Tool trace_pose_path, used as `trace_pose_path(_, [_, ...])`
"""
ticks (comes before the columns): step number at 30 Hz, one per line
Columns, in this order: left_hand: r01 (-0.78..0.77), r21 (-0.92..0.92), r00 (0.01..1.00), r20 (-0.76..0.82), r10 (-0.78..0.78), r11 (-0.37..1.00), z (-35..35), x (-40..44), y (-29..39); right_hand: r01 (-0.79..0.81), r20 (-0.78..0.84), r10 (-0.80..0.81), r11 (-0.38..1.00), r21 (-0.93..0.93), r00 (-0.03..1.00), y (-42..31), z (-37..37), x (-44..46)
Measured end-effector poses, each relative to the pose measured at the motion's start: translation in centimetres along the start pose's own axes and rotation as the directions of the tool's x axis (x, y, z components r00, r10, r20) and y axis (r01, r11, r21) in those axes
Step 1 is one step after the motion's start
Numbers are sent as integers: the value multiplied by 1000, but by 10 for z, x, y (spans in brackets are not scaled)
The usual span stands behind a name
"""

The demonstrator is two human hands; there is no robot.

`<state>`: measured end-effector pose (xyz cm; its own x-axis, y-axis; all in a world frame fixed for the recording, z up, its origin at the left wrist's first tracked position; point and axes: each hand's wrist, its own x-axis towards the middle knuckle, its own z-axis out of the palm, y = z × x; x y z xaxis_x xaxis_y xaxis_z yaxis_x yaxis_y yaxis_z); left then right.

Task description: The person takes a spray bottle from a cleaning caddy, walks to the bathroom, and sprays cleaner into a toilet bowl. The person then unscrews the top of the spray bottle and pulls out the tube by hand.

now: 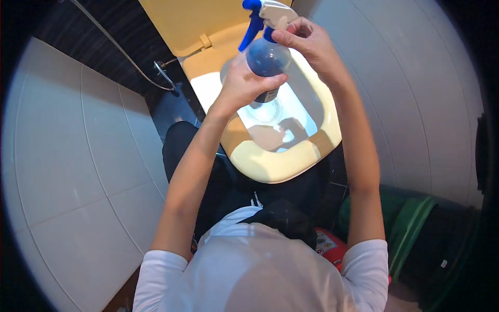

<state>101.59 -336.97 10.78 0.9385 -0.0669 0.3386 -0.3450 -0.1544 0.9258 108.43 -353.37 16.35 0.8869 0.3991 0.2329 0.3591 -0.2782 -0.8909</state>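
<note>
A spray bottle (267,58) with a clear body, a blue collar and trigger and a white head is held up over the toilet bowl. My left hand (247,83) wraps round the bottle's body, thumb across its front. At the neck, my right hand (307,40) pinches the blue collar just under the white spray head. Below them lies the open toilet with its cream seat (267,165) down and the yellow lid (184,23) raised behind. Part of the bottle's label is hidden by my left hand.
White tiled walls stand close on both sides. A hose (119,49) hangs at the back left near a metal valve (164,75). At the lower right are a green-striped dark item (413,229) and a red object (332,248).
</note>
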Motion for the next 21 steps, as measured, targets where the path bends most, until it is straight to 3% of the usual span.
trace_pose_path(1, [-2, 0, 1000, -3, 2, 1000, -2, 2, -3, 3, 2, -3, 1000, -1, 1000, 3, 2, -1])
trace_pose_path(3, [54, 15, 996, -65, -52, 998, -2, 4, -15, 25, -89, -5, 974, 227, 996, -1, 13, -8])
trace_pose_path(5, [52, 19, 994, -94, -50, 998, 1, 3, -22, 34, -128, -16, 990, 139, 992, -5, 20, -10])
trace_pose_path(8, [78, -13, 984, -161, -79, 997, 6, 4, -17, 161, -288, -168, 986, -47, 943, 1, 33, -11])
trace_pose_path(11, [86, 131, 966, -255, -51, 988, 9, 2, -5, 73, -391, -150, 976, -203, 908, -3, 46, -14])
trace_pose_path(13, [61, 284, 963, -270, 19, 957, 11, 2, -8, 32, -405, -105, 983, -183, 908, -2, 43, -11])
trace_pose_path(15, [70, 194, 974, -226, -25, 978, 6, -1, -4, 141, -224, -135, 990, 12, 965, 0, 35, -8])
trace_pose_path(16, [83, 104, 982, -180, -64, 991, 2, -3, -3, 111, -52, -108, 992, 61, 993, -1, 24, -9])
trace_pose_path(17, [83, 104, 982, -181, -63, 991, 0, -5, -3, 112, -52, -109, 992, 61, 993, 0, 13, -9])
trace_pose_path(19, [79, 158, 978, -204, -45, 984, -4, -9, -4, 222, 103, -226, 974, 55, 969, 7, -9, -6])
trace_pose_path(21, [63, 249, 971, -239, -2, 966, -8, -11, -5, -27, 114, 23, 999, 28, 993, -10, -35, -8])
